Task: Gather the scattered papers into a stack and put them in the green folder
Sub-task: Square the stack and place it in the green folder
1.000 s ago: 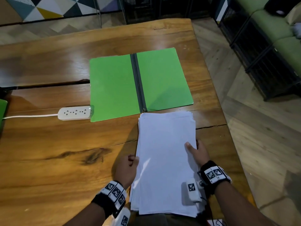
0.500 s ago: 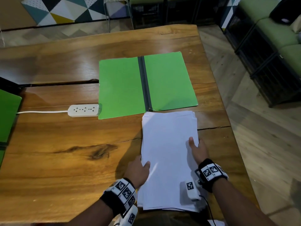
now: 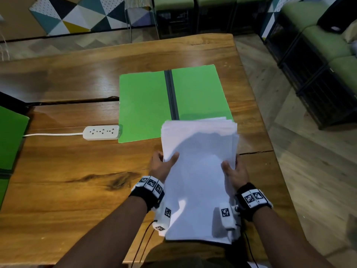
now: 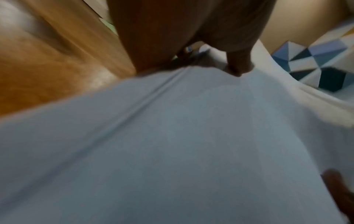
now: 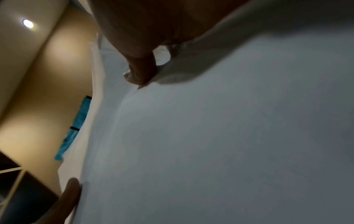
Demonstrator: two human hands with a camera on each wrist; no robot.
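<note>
A thick stack of white papers [image 3: 199,171] is lifted off the wooden table, its far edge over the near edge of the green folder [image 3: 146,105]. The folder lies open and flat, with a dark spine down its middle. My left hand [image 3: 164,164] grips the stack's left edge, thumb on top and fingers underneath. On the other side my right hand [image 3: 232,171] grips the right edge the same way. Both wrist views are filled by the stack [image 4: 172,144] [image 5: 210,136], with a thumb pressed on it.
A white power strip [image 3: 101,132] with its cord lies left of the folder. Another green folder [image 3: 9,140] sits at the table's left edge. The table's right edge [image 3: 270,151] is close to my right hand. Dark crates and green cushions stand at the right.
Both hands have taken the stack by its sides and raised it from the table, carrying it forward until its far edge overlaps the open folder. The left thumb has come on top.
</note>
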